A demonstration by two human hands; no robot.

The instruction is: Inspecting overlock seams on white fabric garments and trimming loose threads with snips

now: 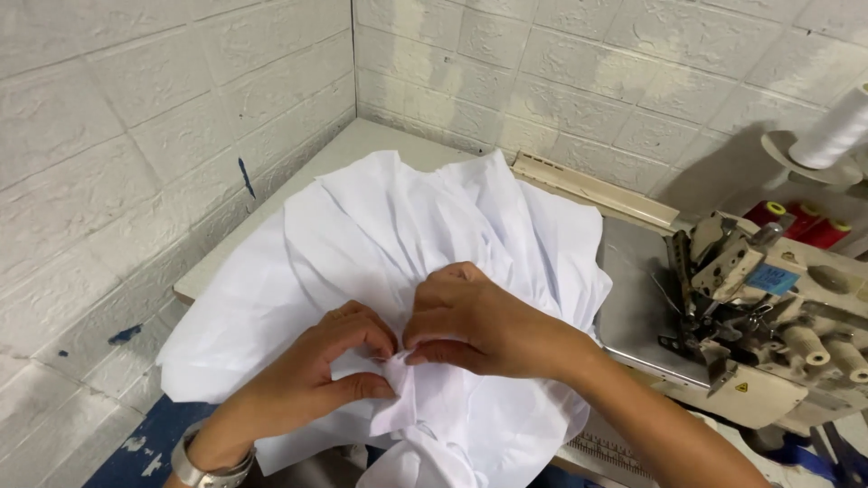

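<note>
A pile of white fabric pieces (380,226) lies spread over the sewing table, fanning out toward the wall corner. My left hand (312,370) pinches a gathered fold of the white fabric between thumb and fingers near the front of the pile. My right hand (470,321) pinches the same fold directly beside it, fingertips of both hands almost touching. A silver watch sits on my left wrist. The lower end of the fabric hangs bunched below my hands.
An overlock sewing machine (768,316) stands at the right with its metal bed plate (633,298) beside the fabric. Red thread cones (800,221) and a white cone (836,131) stand behind it. White brick-pattern walls close in at the left and back.
</note>
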